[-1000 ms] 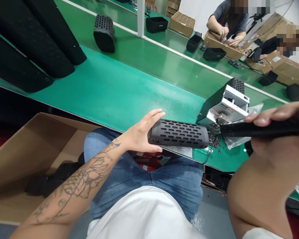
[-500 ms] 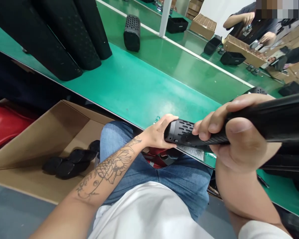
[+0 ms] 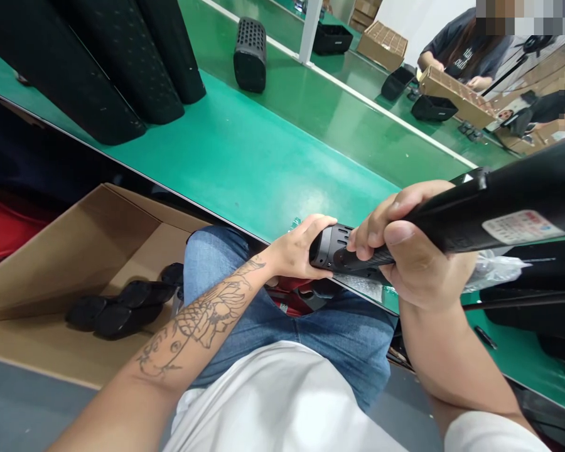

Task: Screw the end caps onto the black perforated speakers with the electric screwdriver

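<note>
My left hand (image 3: 299, 248) is wrapped round the end of a black slotted speaker housing (image 3: 328, 245), which lies at the bench edge above my lap. In my right hand (image 3: 419, 257) is a black electric screwdriver (image 3: 461, 216), with a white label on its body. Its front end points left at the housing's side, close to my left hand. Whether the tip touches a screw cannot be seen. My right fingers cover part of the housing. A piece of bubble wrap (image 3: 360, 287) lies just below the housing.
Tall black housings (image 3: 127, 63) stand at the bench's left. One perforated speaker (image 3: 250, 55) sits farther back on the green bench (image 3: 245, 157). An open cardboard box (image 3: 42, 276) with several black parts is beside my left leg. Across the bench a person (image 3: 466, 56) works at a divided carton (image 3: 456, 94).
My right hand and the screwdriver have moved left along the housing, and the tool's rear has swung so its label shows. My left hand keeps its hold. The person across has lowered their hands.
</note>
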The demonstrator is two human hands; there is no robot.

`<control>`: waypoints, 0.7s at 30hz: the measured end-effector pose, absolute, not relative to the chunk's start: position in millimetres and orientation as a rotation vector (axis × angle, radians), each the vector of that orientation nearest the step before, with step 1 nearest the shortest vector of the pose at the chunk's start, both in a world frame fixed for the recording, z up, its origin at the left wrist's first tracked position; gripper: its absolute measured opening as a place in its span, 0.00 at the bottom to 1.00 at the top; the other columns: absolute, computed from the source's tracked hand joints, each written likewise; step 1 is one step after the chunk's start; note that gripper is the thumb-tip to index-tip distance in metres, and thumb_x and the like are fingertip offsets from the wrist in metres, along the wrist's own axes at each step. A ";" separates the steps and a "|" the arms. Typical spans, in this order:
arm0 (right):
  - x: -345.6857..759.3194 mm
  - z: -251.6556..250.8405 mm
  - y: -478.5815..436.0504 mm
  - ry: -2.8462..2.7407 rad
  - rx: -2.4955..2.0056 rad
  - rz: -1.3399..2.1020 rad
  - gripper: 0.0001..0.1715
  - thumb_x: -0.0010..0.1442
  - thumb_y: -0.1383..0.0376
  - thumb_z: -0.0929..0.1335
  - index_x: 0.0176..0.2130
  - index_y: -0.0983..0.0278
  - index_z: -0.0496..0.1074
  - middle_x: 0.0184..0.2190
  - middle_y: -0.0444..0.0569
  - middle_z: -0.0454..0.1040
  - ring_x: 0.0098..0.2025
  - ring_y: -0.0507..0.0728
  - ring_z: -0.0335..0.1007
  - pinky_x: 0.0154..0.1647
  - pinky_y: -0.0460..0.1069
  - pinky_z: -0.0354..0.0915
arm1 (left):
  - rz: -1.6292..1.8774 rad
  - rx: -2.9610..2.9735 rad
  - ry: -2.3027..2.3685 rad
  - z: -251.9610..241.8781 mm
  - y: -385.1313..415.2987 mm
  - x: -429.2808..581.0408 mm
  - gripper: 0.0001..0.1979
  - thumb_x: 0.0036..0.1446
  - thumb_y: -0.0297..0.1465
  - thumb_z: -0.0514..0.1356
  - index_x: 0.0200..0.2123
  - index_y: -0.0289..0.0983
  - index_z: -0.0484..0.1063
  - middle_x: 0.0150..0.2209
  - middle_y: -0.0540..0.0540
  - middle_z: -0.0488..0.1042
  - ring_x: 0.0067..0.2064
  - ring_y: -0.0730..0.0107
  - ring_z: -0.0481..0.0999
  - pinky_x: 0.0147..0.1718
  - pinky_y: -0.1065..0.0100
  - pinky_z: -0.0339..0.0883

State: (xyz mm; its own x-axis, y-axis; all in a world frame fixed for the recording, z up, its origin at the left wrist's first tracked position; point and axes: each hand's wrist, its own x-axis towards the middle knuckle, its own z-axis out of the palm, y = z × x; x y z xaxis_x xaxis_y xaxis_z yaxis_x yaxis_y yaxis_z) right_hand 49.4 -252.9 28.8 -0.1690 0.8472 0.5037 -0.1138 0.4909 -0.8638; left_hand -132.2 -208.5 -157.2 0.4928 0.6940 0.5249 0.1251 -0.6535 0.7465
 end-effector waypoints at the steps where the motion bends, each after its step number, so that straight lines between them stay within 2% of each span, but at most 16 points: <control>1: 49.9 28.4 -252.9 -1.508 -0.674 0.983 0.08 0.71 0.64 0.82 0.46 0.56 0.82 0.29 0.41 0.82 0.25 0.56 0.78 0.30 0.55 0.78 | 1.139 2.093 0.671 -157.4 -208.7 -132.0 0.60 0.52 0.44 0.86 0.81 0.46 0.61 0.73 0.34 0.73 0.74 0.33 0.78 0.76 0.35 0.76; 11: 55.8 21.9 -254.3 -1.556 -0.671 1.034 0.09 0.71 0.62 0.82 0.47 0.54 0.82 0.30 0.41 0.81 0.26 0.57 0.77 0.29 0.55 0.76 | 1.171 2.116 0.642 -156.6 -209.7 -132.4 0.59 0.55 0.44 0.85 0.81 0.46 0.59 0.73 0.33 0.72 0.71 0.36 0.80 0.70 0.40 0.81; 18: 52.2 29.6 -257.3 -1.564 -0.770 0.995 0.11 0.69 0.59 0.84 0.47 0.54 0.84 0.34 0.43 0.81 0.31 0.58 0.81 0.34 0.57 0.79 | 1.156 2.089 0.650 -158.2 -208.9 -131.0 0.58 0.54 0.45 0.86 0.80 0.45 0.61 0.73 0.33 0.73 0.72 0.35 0.79 0.73 0.36 0.78; 21: 54.8 44.8 -264.5 -1.476 -0.685 1.042 0.13 0.66 0.58 0.85 0.48 0.56 0.86 0.30 0.42 0.80 0.27 0.56 0.78 0.33 0.56 0.79 | 1.144 2.078 0.634 -158.0 -209.8 -134.9 0.59 0.54 0.44 0.85 0.81 0.46 0.60 0.74 0.33 0.71 0.75 0.34 0.77 0.76 0.36 0.76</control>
